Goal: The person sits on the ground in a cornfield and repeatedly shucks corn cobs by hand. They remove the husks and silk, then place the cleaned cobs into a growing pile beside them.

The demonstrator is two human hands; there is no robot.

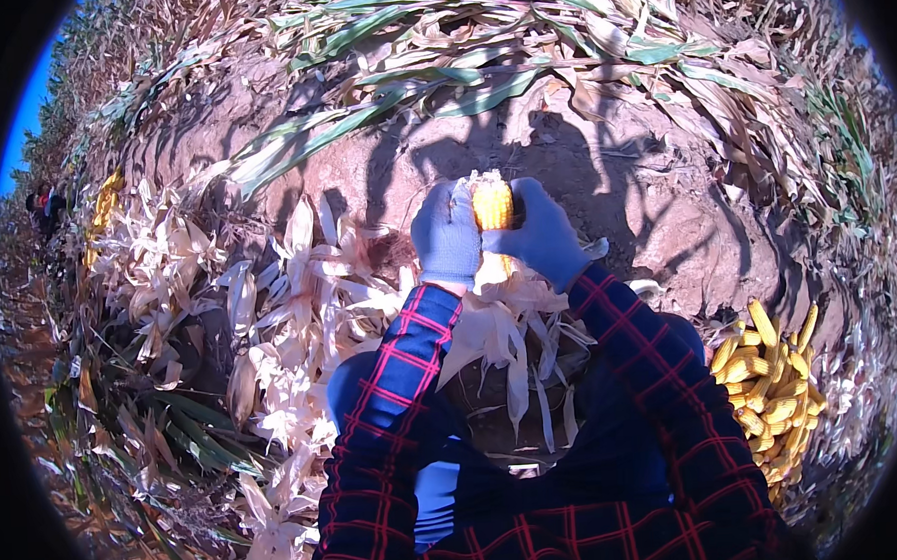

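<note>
Both my hands wear pale knitted work gloves and meet around a yellow ear of corn in front of me. My left hand wraps its left side, and the fingers are mostly hidden. From the right, my right hand grips it, its thumb lying across the lower kernels. Below the hands, pale dry husk hangs down in strips between my knees. Whether those strips are still joined to the ear is hidden by the gloves.
At my right lies a pile of bare yellow corn ears. Loose dry husks cover the ground at my left. Cut corn stalks with green leaves lie ahead across bare soil. More ears and a person appear far left.
</note>
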